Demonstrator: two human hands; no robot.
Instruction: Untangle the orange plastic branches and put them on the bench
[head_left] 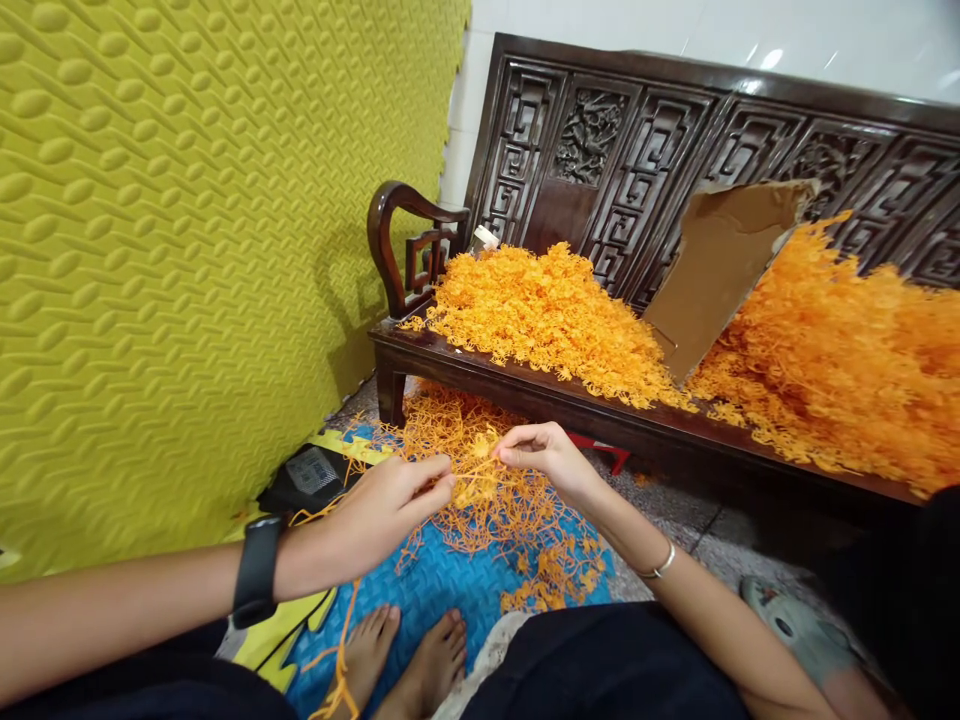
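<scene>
Pinches thin orange strands (476,471) between thumb and finger of the right hand (546,455) and in the closed left hand (409,492), in front of the wooden surface (480,368), with an orange heap (540,312) on it.

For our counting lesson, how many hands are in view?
2: the left hand and right hand, both above the blue mat strewn with orange strands; others may be hidden.

Pieces (540,310) near worktop's (480,372) left edge: orange; strands (450,412) on floor mat (435,578): orange too. Worktop dark brown, carved fretwork back (566,212) same. Cardboard (720,265) plain brown. Wall mat (187,250) yellow, raised oval-and-ridge pattern. Floor mat blue, ridged. Watch (256,572) black.
</scene>
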